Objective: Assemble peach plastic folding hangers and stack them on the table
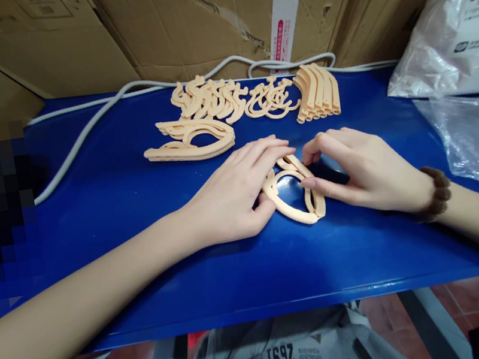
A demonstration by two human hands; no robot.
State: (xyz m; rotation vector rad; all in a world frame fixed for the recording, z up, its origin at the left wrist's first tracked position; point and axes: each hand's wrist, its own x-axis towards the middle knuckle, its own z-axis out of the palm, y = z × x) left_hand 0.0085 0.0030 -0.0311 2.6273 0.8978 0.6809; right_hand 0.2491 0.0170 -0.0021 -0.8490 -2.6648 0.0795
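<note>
Between my hands, a beige plastic folding hanger lies on the blue table, its curved parts forming a rounded frame with an opening in the middle. My left hand covers its upper left part, fingers stretched along the top and thumb bent against the left side. My right hand grips the right side, thumb laid over the curved edge and index finger bent above it. The part under my left fingers is hidden. Just beyond my left hand rests a stack of similar curved beige hanger pieces.
Behind are a pile of wavy beige pieces, beige hooks and a row of curved tubes. A white cable runs along the back. Cardboard boxes wall the rear; a plastic bag sits right.
</note>
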